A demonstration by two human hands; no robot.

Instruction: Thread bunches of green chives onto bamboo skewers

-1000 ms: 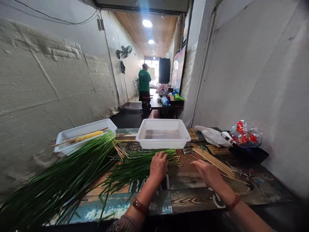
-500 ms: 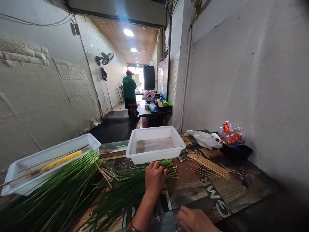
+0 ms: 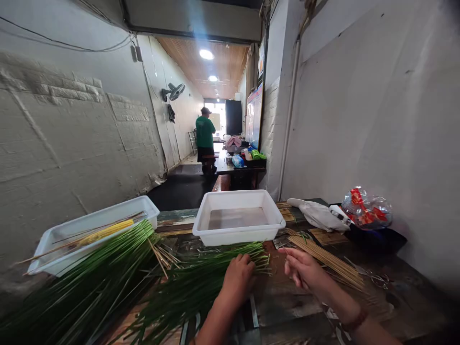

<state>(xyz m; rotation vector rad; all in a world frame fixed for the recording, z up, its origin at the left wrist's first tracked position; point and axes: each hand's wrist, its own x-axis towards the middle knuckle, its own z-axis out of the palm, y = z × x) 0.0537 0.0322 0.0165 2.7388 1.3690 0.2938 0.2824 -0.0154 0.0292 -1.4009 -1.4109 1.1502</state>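
My left hand [image 3: 237,278] rests with curled fingers on a loose pile of green garlic chives [image 3: 201,275], close to their pale cut ends. My right hand [image 3: 305,270] is over the table, right of the chives and beside a bundle of bamboo skewers [image 3: 325,258]. Its thumb and forefinger are pinched together; what they hold, if anything, is too thin to make out. A bigger heap of garlic chives [image 3: 97,268] lies at the left, with several short skewers [image 3: 163,256] by its ends.
A white plastic tub [image 3: 237,237] stands behind the chives. Another white tub [image 3: 151,218] at left holds yellow food on skewers [image 3: 108,231]. Scissors [image 3: 377,278], a white cloth-like bundle [image 3: 319,214] and a clear bag with red wrapping [image 3: 366,211] lie right. A person in green [image 3: 205,134] stands far back.
My right hand has risen from the table's near edge up beside the skewers. My left hand stays on the chives. The camera view has turned slightly left.
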